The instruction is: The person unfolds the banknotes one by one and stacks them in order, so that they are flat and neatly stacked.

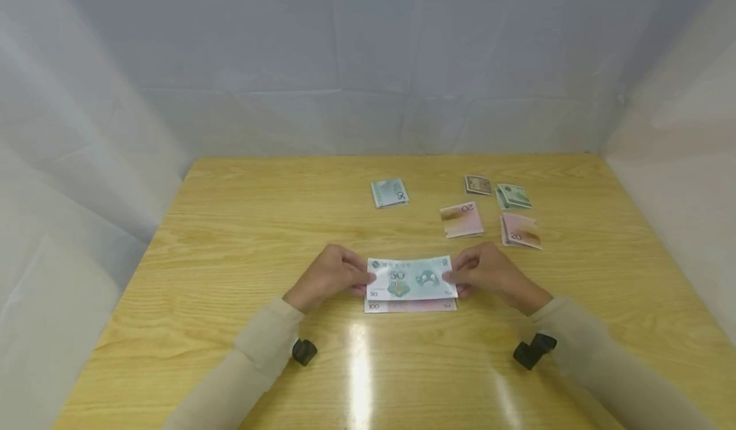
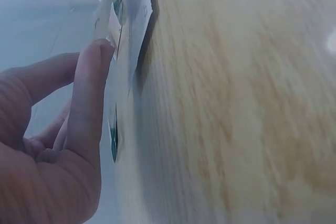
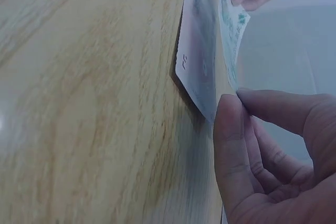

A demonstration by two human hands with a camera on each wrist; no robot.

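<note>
A green 50 banknote (image 1: 411,278), unfolded and face up, is stretched between both hands in the head view. My left hand (image 1: 339,276) pinches its left end between thumb and fingers. At the opposite end my right hand (image 1: 485,275) pinches the note the same way. Beneath it a pink 100 banknote (image 1: 411,306) lies on the table, mostly covered in the head view. From the right wrist view, the green note (image 3: 231,35) is held above the pink note (image 3: 195,59), with space between them.
Toward the back of the wooden table (image 1: 259,225) lie several folded notes: a green-blue 50 (image 1: 389,192), two pinkish 20s (image 1: 462,219) (image 1: 521,230), a brown note (image 1: 478,184) and a green note (image 1: 514,195). Pale cloth (image 1: 368,53) hangs behind the table and at its sides.
</note>
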